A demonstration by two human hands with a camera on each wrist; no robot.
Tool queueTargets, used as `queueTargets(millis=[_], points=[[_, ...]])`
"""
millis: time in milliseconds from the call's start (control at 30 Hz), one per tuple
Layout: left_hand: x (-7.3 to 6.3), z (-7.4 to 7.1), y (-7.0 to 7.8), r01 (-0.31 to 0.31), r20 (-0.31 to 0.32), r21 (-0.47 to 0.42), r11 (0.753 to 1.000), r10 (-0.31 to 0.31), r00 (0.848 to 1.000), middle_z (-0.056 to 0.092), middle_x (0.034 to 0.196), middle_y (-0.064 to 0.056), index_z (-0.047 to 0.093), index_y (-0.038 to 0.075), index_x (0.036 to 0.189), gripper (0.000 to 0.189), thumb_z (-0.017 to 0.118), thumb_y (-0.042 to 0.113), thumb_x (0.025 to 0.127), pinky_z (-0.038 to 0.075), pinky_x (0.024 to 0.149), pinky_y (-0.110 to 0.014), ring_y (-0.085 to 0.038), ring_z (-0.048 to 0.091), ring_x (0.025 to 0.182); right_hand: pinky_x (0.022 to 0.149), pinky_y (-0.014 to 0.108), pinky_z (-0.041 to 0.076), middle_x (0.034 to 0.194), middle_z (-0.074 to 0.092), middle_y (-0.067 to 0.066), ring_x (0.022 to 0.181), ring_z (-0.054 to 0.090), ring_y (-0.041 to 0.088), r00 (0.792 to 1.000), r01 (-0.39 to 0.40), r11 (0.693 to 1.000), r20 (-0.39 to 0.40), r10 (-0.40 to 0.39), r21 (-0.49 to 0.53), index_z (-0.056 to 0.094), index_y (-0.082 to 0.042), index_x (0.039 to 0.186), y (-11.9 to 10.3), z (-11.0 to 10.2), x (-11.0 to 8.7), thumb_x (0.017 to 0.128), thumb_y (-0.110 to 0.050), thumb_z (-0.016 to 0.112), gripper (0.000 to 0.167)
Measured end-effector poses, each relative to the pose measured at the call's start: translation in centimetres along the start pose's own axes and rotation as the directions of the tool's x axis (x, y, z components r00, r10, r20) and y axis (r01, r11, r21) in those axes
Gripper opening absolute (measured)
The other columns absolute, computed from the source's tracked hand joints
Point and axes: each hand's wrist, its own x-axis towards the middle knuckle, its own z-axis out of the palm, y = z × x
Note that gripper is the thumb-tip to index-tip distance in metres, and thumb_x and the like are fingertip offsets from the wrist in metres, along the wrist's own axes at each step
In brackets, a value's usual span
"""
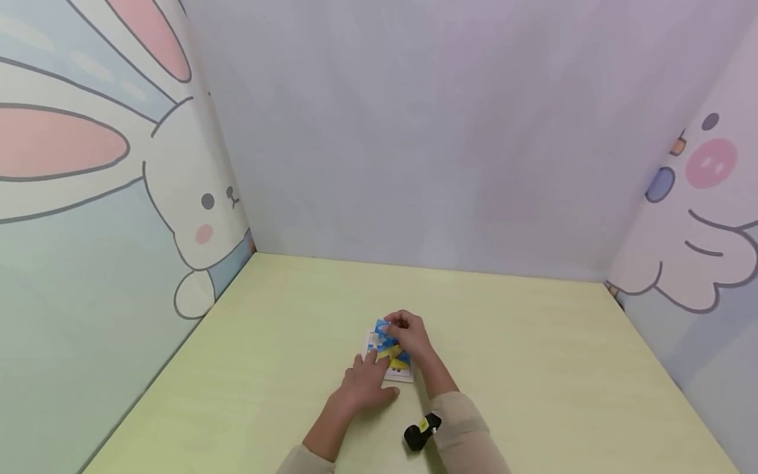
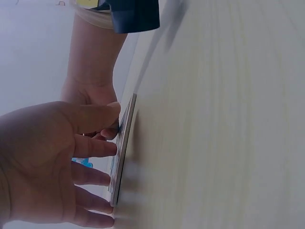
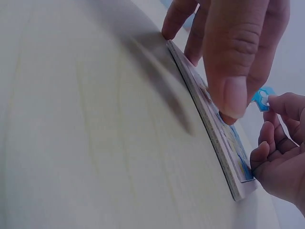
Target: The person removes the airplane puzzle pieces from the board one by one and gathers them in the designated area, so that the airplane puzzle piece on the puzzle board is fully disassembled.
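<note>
A small rectangular picture puzzle board [image 1: 404, 377] lies on the table, with blue, yellow and white parts in its pale frame. Between thumb and fingers my right hand [image 1: 410, 334] pinches a blue and white puzzle piece [image 1: 381, 325] over the board's far end. That puzzle piece [image 3: 261, 98] also shows clear of the board [image 3: 217, 136] in the right wrist view. My left hand [image 1: 364, 384] rests its spread, fairly straight fingers on the board's near left side. In the left wrist view, the left hand [image 2: 43, 162] partly hides the right hand [image 2: 97, 95].
A black wrist camera [image 1: 417, 436] sits at the right sleeve, just above the light yellow table [image 1: 266, 395]. Walls with cartoon animals stand left and right, and a plain pale wall [image 1: 379, 145] rises at the back.
</note>
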Motion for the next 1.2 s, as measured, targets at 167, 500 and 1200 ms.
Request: queueTargets(millis=[167,500,1200], points=[[-0.1,-0.3,0.4,-0.012,-0.037,0.024,1.000,0.013,0.999,0.037,0.138,-0.025,0.054,0.003,0.126,0.055,0.066,0.036,0.084,0.037,0.088,-0.061,-0.048,0.035,0.122,0.061,0.027,0.044,0.082,0.054,0.007,0.072,0.050,0.020,0.999,0.001,0.999,-0.046,0.001,0.038,0.065,-0.003,0.099,-0.2,-1.2,-0.4,0.085,-0.008,0.065,0.014],[0.3,-0.1,1.9,-0.016,-0.086,0.086,0.996,0.024,0.996,0.044,0.135,-0.017,0.056,0.004,0.125,0.055,0.069,0.036,0.082,0.035,0.093,-0.058,-0.044,0.035,0.125,0.066,0.035,0.046,0.083,0.056,0.007,0.073,0.053,0.020,0.992,-0.030,0.999,-0.121,0.034,0.033,0.064,0.000,0.099,0.0,-4.8,-0.5,0.085,-0.007,0.066,0.015],[0.9,0.7,0.9,-0.038,0.023,0.109,0.993,0.036,0.999,0.043,0.139,-0.011,0.051,0.010,0.132,0.063,0.068,0.042,0.081,0.037,0.093,-0.054,-0.037,0.035,0.128,0.053,0.027,0.042,0.074,0.054,0.007,0.062,0.048,0.019,0.989,-0.090,0.979,-0.133,0.066,-0.185,0.063,0.002,0.092,2.2,-8.6,0.6,0.087,-0.002,0.061,0.006]])
